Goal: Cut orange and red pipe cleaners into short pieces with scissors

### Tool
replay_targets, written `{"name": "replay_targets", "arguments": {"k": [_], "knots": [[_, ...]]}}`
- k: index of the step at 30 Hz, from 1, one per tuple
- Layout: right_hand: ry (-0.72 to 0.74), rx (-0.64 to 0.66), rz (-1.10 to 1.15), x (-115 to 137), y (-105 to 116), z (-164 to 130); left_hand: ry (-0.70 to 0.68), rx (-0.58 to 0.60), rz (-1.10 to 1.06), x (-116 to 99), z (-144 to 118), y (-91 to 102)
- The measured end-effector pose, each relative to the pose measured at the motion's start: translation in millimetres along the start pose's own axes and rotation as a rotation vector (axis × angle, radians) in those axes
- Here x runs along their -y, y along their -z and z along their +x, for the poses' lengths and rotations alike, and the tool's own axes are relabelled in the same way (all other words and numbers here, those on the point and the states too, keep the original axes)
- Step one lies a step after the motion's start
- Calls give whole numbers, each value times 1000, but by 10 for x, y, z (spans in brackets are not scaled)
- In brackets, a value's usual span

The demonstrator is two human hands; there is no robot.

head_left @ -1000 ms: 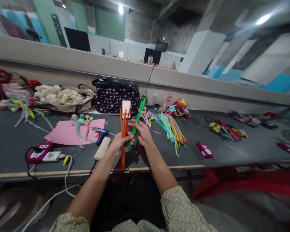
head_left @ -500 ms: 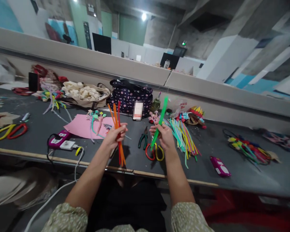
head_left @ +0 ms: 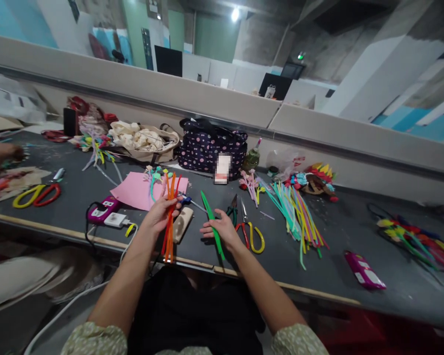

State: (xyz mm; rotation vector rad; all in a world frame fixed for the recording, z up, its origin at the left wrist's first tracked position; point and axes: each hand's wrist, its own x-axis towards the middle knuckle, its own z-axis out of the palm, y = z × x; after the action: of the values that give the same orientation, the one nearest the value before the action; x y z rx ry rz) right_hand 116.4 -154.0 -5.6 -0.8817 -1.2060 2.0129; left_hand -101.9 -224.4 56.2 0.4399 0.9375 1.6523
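Observation:
My left hand (head_left: 160, 214) is closed round a bundle of orange and red pipe cleaners (head_left: 170, 227), held upright near the table's front edge. In my right hand (head_left: 225, 230) green pipe cleaners (head_left: 218, 243) lie slantwise between the thumb and the loosely stretched fingers. Just right of that hand are dark-handled pliers (head_left: 232, 211) and scissors (head_left: 258, 240) with red and yellow handles. A beige block-like piece (head_left: 182, 224) and a tool with a blue handle (head_left: 185, 199) lie between my hands. Farther right is a pile of many-coloured pipe cleaners (head_left: 299, 212).
A pink sheet (head_left: 131, 190) bears pipe-cleaner flowers. Behind stand a dotted dark bag (head_left: 210, 145) and a beige bag (head_left: 144, 143). Purple devices lie left (head_left: 105, 209) and right (head_left: 364, 270); a white cable hangs off the edge. Another person's hand (head_left: 0, 157) is at far left.
Both hands have come lower. The green pipe cleaners have tipped from leaning right to leaning left, and my right fingers have spread. The view has shifted a little left.

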Motion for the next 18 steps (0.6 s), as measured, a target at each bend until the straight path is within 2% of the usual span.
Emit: {"name": "replay_targets", "arguments": {"k": [6,9,12,15,16,18], "knots": [[91,-19,-24,48,-49,-60,-60,-24,23,-90,-69,108],[158,-64,-58,96,-43,-101,-116,-52,154,-91,-121,177],[174,-127,-152,74,-17,-105,-209,-169,523,-59,-113,285],[152,-168,-222,-35,-14,-82,-336,-300,1116,-26,-30,333],[147,-172,-240,-80,-21,-76,-344,-314,1301,-13,9,321],[162,-184,-292,-165,-36,-76,-270,-307,1566,18,95,264]]}}
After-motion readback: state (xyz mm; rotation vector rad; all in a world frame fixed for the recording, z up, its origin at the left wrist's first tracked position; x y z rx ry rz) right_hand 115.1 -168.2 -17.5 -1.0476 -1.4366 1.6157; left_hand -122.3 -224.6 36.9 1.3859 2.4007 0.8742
